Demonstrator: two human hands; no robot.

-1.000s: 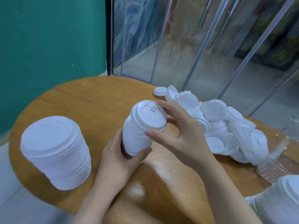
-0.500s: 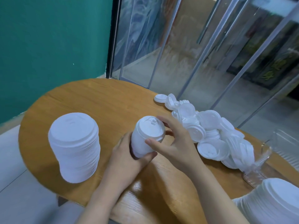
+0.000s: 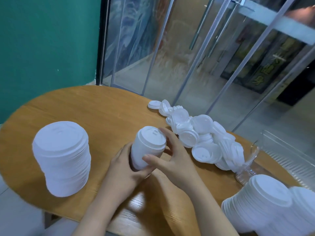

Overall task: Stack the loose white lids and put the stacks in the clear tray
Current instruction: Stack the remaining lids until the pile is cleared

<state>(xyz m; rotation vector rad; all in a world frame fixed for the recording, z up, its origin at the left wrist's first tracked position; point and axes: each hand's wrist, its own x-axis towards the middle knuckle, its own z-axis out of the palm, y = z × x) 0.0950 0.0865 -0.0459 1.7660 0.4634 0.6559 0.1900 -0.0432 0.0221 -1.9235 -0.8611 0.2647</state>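
Two hands work one small stack [image 3: 148, 147] of white lids near the table's middle, seen from the head view. Left hand [image 3: 124, 169] wraps its fingers and thumb round the stack's lower part, likely to steady it. Right hand [image 3: 172, 160] cups the top with fingers spread and lightly curved on the rim, thumb on the side, probably seating or squaring the top lid. Loose lids [image 3: 197, 138] lie heaped along the far right edge of the wooden table [image 3: 95, 113], within reach for the next pick. A big finished stack [image 3: 62, 157] stands at left, apart from the hands. More stacks [image 3: 265, 206] sit at bottom right. The clear tray [image 3: 288, 157] is at right behind the pile; what it holds cannot be told.
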